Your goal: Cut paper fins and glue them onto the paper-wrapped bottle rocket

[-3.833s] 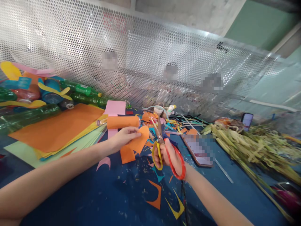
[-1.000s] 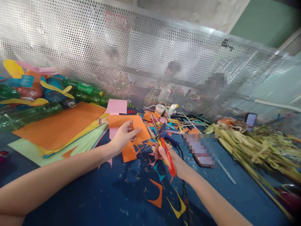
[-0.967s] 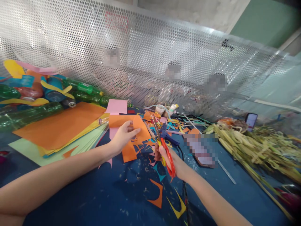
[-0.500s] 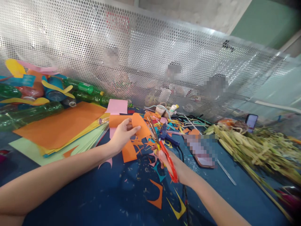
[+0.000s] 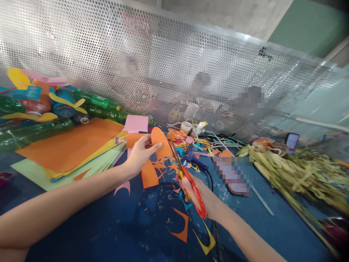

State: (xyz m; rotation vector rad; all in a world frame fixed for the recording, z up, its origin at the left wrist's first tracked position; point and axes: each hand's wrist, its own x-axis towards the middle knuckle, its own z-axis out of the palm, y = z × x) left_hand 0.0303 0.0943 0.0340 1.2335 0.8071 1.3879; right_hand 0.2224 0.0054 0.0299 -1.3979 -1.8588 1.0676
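Note:
My left hand [image 5: 141, 153] pinches a piece of orange paper [image 5: 160, 141] with a rounded top edge between thumb and fingers. Wrapped around the handles of red-and-yellow scissors [image 5: 193, 189] is my right hand [image 5: 191, 187]. The scissor blades point up and away, close to the paper's right edge; they look nearly closed. Whether they touch the paper I cannot tell. Below the left hand lies an orange strip [image 5: 149, 174], and another orange piece [image 5: 133, 140] sits just behind it. A blue glue gun [image 5: 195, 158] rests beyond the scissors.
Stacked coloured sheets [image 5: 73, 145] and green plastic bottles [image 5: 32, 134] fill the left. Paper scraps [image 5: 181, 225] lie in front. On the right are a phone [image 5: 234, 178] and dried husks [image 5: 289, 167]. A clear perforated sheet [image 5: 174, 65] hangs behind, with people beyond it.
The orange paper has turned slightly and shifted a little to the left in my left hand. The scissor blades have come closer together, and the right hand has lowered slightly.

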